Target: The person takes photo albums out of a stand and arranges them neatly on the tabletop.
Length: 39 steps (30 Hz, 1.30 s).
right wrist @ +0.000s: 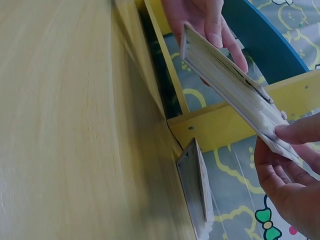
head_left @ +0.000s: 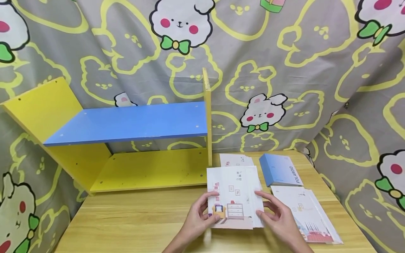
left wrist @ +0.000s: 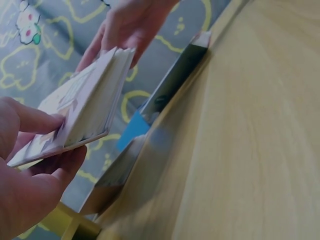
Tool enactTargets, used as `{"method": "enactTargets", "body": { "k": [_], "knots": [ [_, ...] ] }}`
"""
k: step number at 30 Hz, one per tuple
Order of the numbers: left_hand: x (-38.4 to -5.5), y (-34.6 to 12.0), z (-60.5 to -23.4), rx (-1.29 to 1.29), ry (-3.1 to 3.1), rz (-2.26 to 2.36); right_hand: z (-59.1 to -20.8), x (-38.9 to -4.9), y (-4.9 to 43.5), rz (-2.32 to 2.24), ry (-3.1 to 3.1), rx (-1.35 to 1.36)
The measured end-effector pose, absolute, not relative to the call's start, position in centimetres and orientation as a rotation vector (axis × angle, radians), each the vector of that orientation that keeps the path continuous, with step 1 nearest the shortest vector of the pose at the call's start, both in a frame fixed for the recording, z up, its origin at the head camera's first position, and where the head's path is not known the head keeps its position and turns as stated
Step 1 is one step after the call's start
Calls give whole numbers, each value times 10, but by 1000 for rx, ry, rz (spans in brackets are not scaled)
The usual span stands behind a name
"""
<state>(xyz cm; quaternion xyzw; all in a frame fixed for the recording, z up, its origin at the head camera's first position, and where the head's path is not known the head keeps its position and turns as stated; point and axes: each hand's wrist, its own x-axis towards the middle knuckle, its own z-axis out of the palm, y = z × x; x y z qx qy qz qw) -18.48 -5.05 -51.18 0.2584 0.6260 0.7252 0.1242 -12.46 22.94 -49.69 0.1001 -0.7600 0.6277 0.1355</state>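
Observation:
Both hands hold a white book (head_left: 235, 195) above the table, its cover printed with a drawing of a room with a chair and a drawer chest. My left hand (head_left: 200, 215) pinches the left edge, thumb on the cover and fingers beneath. On the opposite edge, my right hand (head_left: 278, 215) grips the book between thumb and fingers. Thick page edges of the held book (left wrist: 97, 107) show in the left wrist view. In the right wrist view, the book (right wrist: 235, 90) is seen edge-on, spanning the two hands.
Left of the hands stands a shelf with a blue board (head_left: 133, 122) and yellow panels (head_left: 207, 112). A blue book marked POLAROID (head_left: 281, 170) lies at the back right. Another white book (head_left: 305, 211) lies before it, and a further white one (head_left: 234, 160) is partly hidden behind the held book.

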Motion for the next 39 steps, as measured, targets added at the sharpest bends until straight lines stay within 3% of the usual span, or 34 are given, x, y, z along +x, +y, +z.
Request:
{"method": "enactTargets", "body": {
  "k": [39],
  "knots": [
    [-164,-14,-533,606,1814,2098,-504,-112,264,1651,-2470,106]
  ]
}}
